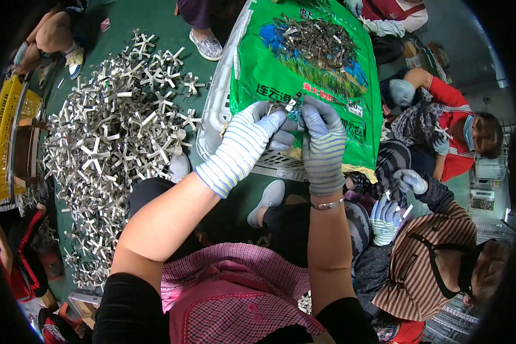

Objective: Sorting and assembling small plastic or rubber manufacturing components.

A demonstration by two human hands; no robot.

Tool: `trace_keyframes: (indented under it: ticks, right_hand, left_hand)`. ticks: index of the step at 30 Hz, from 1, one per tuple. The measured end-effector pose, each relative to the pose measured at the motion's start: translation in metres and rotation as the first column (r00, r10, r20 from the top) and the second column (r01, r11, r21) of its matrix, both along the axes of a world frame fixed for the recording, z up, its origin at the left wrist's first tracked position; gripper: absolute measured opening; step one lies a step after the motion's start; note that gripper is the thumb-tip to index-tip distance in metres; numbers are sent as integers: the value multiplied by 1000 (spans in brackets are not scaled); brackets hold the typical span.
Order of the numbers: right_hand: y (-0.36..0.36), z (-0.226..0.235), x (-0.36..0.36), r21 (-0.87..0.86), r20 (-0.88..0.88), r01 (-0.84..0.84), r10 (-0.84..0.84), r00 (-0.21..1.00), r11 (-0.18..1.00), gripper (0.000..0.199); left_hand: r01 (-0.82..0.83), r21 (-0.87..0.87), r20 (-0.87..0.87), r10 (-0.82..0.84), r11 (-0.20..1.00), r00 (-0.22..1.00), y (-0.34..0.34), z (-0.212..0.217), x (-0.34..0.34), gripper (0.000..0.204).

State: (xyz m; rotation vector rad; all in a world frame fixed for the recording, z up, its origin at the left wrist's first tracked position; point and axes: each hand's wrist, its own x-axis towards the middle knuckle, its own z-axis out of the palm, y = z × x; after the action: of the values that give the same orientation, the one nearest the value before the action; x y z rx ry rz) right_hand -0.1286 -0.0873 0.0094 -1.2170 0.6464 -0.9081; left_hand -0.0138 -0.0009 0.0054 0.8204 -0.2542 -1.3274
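My left hand point(245, 142), in a striped knit glove, is closed on a small shiny metal piece point(290, 105) that pokes out between thumb and fingers. Close beside it, my right hand point(323, 150) is closed too, its fingertips pinched together near the piece. Whatever the right fingertips hold is too small or hidden to make out. Both hands hover over the near edge of a green printed sack point(252, 69), which lies spread over a white plastic crate point(209, 123). Heaped on the sack, beyond my hands, are many small dark metal parts point(318, 41).
A large heap of white and silvery star-shaped parts point(117, 143) covers the floor at left. A yellow crate point(4, 135) stands at the far left. Co-workers sit close on the right, one in a striped top point(424, 258), another in red point(458, 137); a gloved co-worker's hand point(378, 27) reaches near the sack's far side.
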Motion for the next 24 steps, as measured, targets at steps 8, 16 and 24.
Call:
trace_keyframes:
  ticks: [8, 16, 24]
  right_hand:
    - [-2, 1, -8, -35, -4, -70, 70, 998, 997, 22]
    - [3, 6, 1, -5, 69, -2, 2, 998, 1000, 41]
    - [2, 9, 1, -44, 25, 18, -17, 1000, 999, 48]
  left_hand:
    - [-24, -3, 242, 24, 1000, 970, 5, 7, 2, 22]
    - [-47, 8, 444, 39, 999, 895, 6, 9, -2, 22]
    - [-54, -51, 498, 72, 997, 864, 7, 10, -6, 23]
